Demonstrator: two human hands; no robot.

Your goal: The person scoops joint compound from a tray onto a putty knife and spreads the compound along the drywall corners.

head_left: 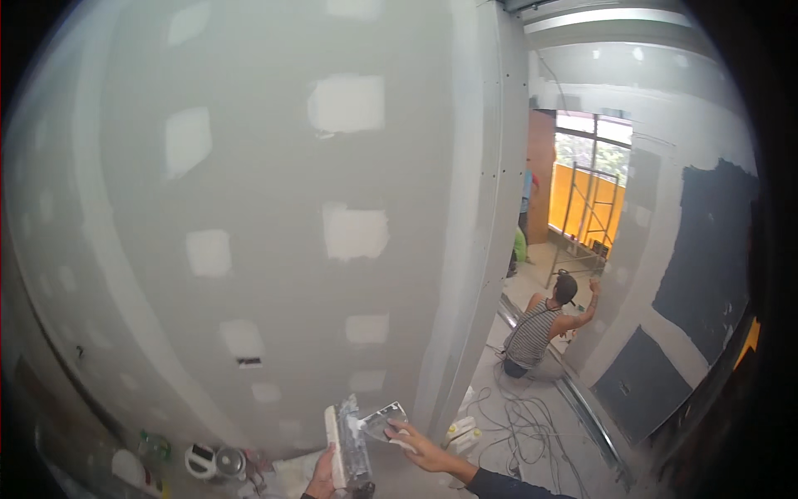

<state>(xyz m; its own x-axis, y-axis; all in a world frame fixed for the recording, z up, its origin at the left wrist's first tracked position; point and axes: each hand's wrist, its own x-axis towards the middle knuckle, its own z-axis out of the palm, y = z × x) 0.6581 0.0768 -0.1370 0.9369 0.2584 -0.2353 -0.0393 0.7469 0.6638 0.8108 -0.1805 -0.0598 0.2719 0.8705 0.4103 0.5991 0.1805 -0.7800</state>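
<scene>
Low in the middle of the head view, my left hand [321, 476] grips a flat, rectangular plastering trowel [356, 453], its metal face smeared with white joint compound. Just right of it, my right hand [422, 451] is closed on a broad putty knife [391, 411]. The knife's blade meets or overlaps the trowel's upper right edge; which of the two, I cannot tell. Both tools are held in front of a grey drywall panel [274, 175], which carries several white patches of compound and pale vertical seam bands.
Tubs and a metal-rimmed round container [230, 461] stand at the wall's foot, lower left. Right of the wall's end, loose cables [524, 428] and a metal track [594, 420] lie on the floor. A person in a striped top [532, 333] crouches there; scaffolding [592, 204] stands farther back.
</scene>
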